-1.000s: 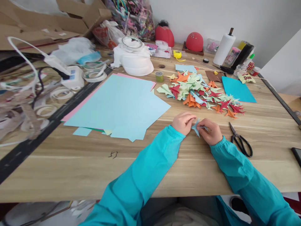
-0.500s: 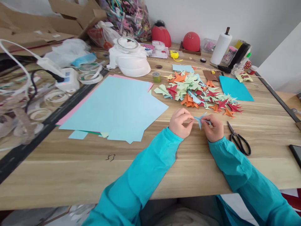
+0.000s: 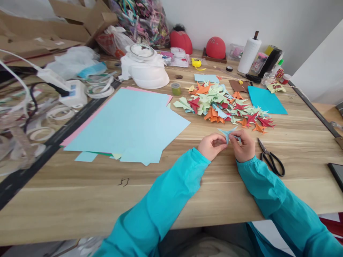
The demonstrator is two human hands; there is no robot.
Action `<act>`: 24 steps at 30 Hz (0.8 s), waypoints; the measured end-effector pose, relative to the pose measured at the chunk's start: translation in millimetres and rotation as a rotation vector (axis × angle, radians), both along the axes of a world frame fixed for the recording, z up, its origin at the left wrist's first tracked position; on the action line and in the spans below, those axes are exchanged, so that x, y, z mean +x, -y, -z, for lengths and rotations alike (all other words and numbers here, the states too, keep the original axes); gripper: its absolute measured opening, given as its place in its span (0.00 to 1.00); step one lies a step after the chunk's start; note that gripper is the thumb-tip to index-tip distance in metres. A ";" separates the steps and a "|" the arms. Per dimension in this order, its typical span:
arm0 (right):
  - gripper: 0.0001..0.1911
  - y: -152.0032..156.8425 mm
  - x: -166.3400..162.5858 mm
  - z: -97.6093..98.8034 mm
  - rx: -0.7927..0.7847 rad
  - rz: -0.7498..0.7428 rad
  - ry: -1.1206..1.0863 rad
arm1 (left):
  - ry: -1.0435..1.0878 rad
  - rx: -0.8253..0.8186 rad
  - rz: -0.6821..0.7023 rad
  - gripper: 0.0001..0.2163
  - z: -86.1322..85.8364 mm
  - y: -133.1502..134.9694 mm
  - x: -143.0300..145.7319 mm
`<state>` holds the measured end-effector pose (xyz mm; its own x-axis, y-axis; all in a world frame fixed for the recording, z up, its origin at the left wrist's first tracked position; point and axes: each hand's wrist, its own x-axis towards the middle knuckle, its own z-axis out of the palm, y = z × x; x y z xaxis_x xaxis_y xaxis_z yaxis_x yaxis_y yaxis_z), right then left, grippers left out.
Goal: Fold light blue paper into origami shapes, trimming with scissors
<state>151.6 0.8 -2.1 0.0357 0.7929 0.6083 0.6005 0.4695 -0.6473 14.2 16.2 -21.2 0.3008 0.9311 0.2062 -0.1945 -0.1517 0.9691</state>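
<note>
A small light blue paper crane (image 3: 226, 133) is held just above the wooden table. My right hand (image 3: 244, 147) pinches its right side between thumb and fingers. My left hand (image 3: 211, 146) has thumb and fingertips closed at its lower point; the fingers partly hide the fold. Just beyond the hands lies a heap of folded paper cranes (image 3: 214, 94) in pale green, orange, red and blue. Black-handled scissors (image 3: 271, 159) rest on the table to the right of my right hand.
Large light blue paper sheets (image 3: 125, 121) over pink ones lie to the left. Behind them are a green thread spool (image 3: 176, 89) and a white padded stack (image 3: 146, 71). Bright blue paper (image 3: 266, 100) lies at right; a phone-like dark object (image 3: 336, 175) sits at the right edge.
My left hand has moved right and slightly down, from the crane's left tip to its lower point. My right hand keeps its pinch. The view has shifted slightly.
</note>
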 end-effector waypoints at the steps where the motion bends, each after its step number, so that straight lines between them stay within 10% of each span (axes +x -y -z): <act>1: 0.02 -0.1 0.0 0.2 -0.004 -0.003 -0.005 | 0.001 -0.002 -0.001 0.06 0.2 -0.1 0.1; 13: 0.02 -2.3 1.3 3.5 -0.015 -0.007 -0.046 | -0.010 -0.181 0.124 0.10 -6.3 0.2 -0.2; 20: 0.04 -9.0 4.4 12.6 -0.057 -0.019 -0.146 | 0.190 -0.173 -0.137 0.20 -7.4 -6.9 -5.8; 24: 0.04 -6.5 2.9 10.5 -0.117 -0.099 -0.096 | 0.124 -0.065 -0.062 0.16 -7.8 -9.8 -9.8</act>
